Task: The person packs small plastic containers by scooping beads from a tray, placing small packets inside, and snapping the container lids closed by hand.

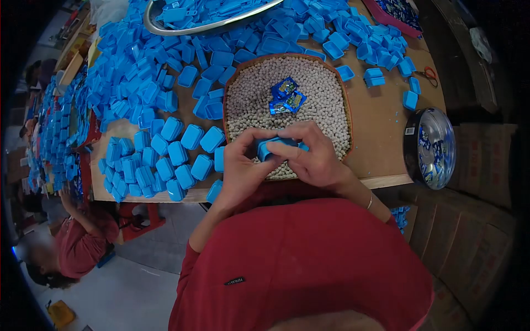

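Observation:
Both my hands meet over the near edge of a tray (343, 88) full of small pale pellets. Between them is a small blue plastic box (267, 148), partly covered by my fingers. My left hand (248, 160) grips it from the left, thumb and fingers closed around its side. From the right, my right hand (314, 157) holds it with bent fingers, thumb pressed near its top. Several shiny blue packets (287, 96) lie on the pellets just beyond my hands. Closed blue boxes (178, 153) stand left of the tray, nearest my left hand.
A heap of loose blue box parts (132, 66) covers the table's left and back. A metal bowl (221, 25) of blue pieces sits on top. At right are orange-handled scissors (429, 76) and a round clear container (433, 149) of packets. A co-worker (83, 243) sits at far left.

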A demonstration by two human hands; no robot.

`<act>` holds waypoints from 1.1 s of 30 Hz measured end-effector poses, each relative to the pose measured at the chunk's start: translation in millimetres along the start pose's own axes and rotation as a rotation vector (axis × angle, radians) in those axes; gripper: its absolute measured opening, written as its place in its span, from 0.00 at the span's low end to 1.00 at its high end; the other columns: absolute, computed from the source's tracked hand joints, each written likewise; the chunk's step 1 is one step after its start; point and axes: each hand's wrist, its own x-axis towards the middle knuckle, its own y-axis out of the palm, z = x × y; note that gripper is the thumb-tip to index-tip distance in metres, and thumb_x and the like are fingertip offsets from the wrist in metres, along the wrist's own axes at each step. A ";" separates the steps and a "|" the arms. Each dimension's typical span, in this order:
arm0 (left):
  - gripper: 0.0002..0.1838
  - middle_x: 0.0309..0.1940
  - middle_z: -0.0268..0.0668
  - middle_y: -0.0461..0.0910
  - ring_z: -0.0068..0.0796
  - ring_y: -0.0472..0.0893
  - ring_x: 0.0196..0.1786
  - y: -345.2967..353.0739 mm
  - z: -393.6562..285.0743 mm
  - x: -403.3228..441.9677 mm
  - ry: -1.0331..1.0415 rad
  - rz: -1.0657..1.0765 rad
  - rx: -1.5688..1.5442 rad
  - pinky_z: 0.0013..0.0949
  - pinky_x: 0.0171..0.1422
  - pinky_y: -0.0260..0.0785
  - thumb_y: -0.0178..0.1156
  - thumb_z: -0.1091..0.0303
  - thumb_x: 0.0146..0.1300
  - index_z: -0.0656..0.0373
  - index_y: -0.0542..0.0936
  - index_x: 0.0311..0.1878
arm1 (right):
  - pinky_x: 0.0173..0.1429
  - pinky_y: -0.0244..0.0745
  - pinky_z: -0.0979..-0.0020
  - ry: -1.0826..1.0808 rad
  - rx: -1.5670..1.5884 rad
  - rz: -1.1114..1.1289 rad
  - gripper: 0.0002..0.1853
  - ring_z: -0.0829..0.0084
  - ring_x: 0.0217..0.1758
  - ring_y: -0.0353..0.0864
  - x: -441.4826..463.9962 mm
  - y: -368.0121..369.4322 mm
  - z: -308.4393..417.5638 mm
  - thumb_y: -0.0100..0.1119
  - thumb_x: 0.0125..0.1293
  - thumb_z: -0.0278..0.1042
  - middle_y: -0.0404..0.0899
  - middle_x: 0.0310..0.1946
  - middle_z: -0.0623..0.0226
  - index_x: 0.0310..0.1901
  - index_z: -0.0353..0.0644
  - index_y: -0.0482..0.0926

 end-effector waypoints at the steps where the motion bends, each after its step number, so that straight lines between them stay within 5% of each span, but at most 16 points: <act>1: 0.17 0.38 0.34 0.81 0.17 0.79 0.40 -0.4 0.3 0.2 0.003 -0.002 0.010 0.23 0.44 0.72 0.71 0.76 0.51 0.64 0.78 0.44 | 0.41 0.77 0.67 -0.011 -0.016 0.001 0.23 0.61 0.42 0.77 0.3 0.5 0.1 0.62 0.48 0.19 0.74 0.42 0.62 0.48 0.49 0.80; 10: 0.15 0.38 0.34 0.81 0.17 0.78 0.41 -0.5 -15.3 -0.2 -0.052 -0.006 0.049 0.23 0.44 0.71 0.68 0.79 0.54 0.65 0.77 0.45 | 0.42 0.76 0.69 -0.008 0.090 -0.022 0.21 0.63 0.43 0.77 -3.4 6.4 -10.5 0.62 0.52 0.19 0.73 0.44 0.60 0.49 0.43 0.78; 19: 0.13 0.38 0.35 0.81 0.16 0.79 0.38 -10.0 -1.8 2.2 0.048 -0.021 -0.044 0.21 0.40 0.71 0.67 0.77 0.57 0.64 0.77 0.46 | 0.48 0.76 0.72 0.491 0.843 -0.091 0.15 0.73 0.51 0.75 -10.0 13.6 -7.0 0.60 0.63 0.22 0.72 0.49 0.61 0.51 0.38 0.73; 25: 0.14 0.38 0.34 0.81 0.16 0.78 0.39 -7.7 16.3 1.8 0.121 -0.047 -0.125 0.21 0.40 0.70 0.66 0.78 0.58 0.63 0.76 0.46 | 0.49 0.77 0.73 0.411 0.831 -0.116 0.15 0.75 0.47 0.78 -14.5 20.7 -16.1 0.60 0.62 0.20 0.74 0.47 0.64 0.50 0.37 0.73; 33: 0.11 0.35 0.30 0.79 0.14 0.76 0.36 -6.8 65.6 12.4 -0.107 -0.115 -0.183 0.20 0.38 0.68 0.65 0.71 0.61 0.61 0.77 0.45 | 0.46 0.76 0.74 0.766 0.774 0.061 0.12 0.80 0.42 0.78 -13.0 14.7 -50.7 0.61 0.64 0.29 0.80 0.38 0.69 0.47 0.35 0.78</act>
